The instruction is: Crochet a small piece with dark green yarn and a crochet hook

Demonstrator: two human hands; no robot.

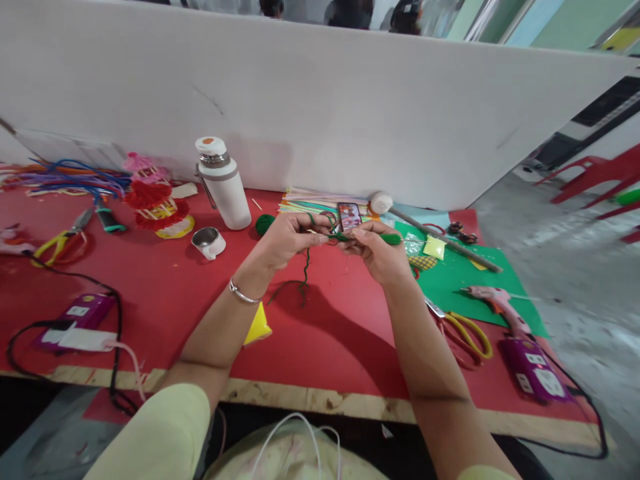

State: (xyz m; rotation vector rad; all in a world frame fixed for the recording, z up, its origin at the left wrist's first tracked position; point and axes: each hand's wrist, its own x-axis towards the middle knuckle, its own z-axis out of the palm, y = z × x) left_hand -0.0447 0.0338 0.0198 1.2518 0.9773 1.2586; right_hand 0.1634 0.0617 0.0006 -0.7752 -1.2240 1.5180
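Green yarn [306,267] hangs from between my hands, its tail trailing on the red tabletop. My left hand [295,239] pinches the yarn work, with a strand looped over the raised index finger. In my right hand [374,251] is a crochet hook [391,239], its green handle sticking out to the right; its tip meets the yarn at the left fingertips. The stitches are too small to make out. Just behind the left hand sits a ball of green yarn [264,225]. A phone [349,217] with a lit picture stands beyond the hands.
To the left stand a white flask [223,183], a metal-lined cup [209,243] and a pink-and-red frilled craft [154,197]. Scissors [467,337], a glue gun [500,307] and a purple power strip [535,370] lie right. A white partition [320,107] closes off the back.
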